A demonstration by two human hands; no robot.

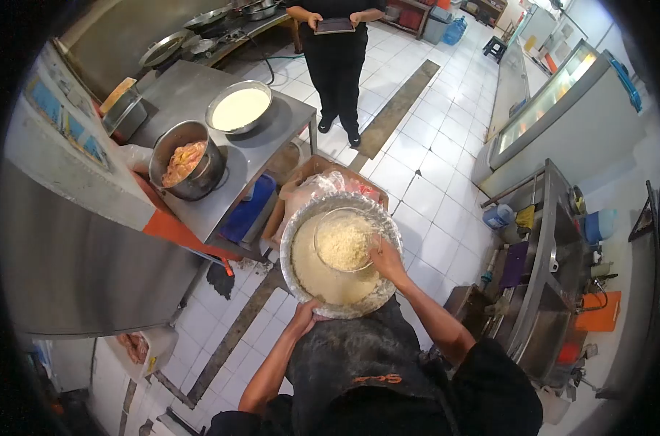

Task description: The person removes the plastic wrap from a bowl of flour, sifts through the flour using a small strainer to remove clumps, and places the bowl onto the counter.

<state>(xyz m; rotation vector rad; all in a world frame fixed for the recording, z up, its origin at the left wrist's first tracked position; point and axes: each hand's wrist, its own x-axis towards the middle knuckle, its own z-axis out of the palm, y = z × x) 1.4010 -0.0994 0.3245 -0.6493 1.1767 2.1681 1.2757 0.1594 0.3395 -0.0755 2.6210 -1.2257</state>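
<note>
left hand (pixel 306 318): fingers grasped the rim of a large bowl (pixel 391 225); right hand (pixel 383 256): fingers grasped a container (pixel 315 248) of pale crumbs (pixel 342 240) inside.

Black stool (pixel 494 45), blue jug (pixel 454 30), orange board (pixel 605 314)

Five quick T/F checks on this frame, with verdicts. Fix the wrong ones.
1. The left hand holds the large metal bowl at its rim. True.
2. The right hand hangs outside that bowl. False: it reaches inside, at the pale crumbly stuff.
3. The tall pot stands on the steel table. True.
4. That pot is filled with smooth, pale mix. False: it holds orange-pink pieces; the wide bowl beside it has the pale mix.
5. Another person holds a flat, dark object. True.
</note>
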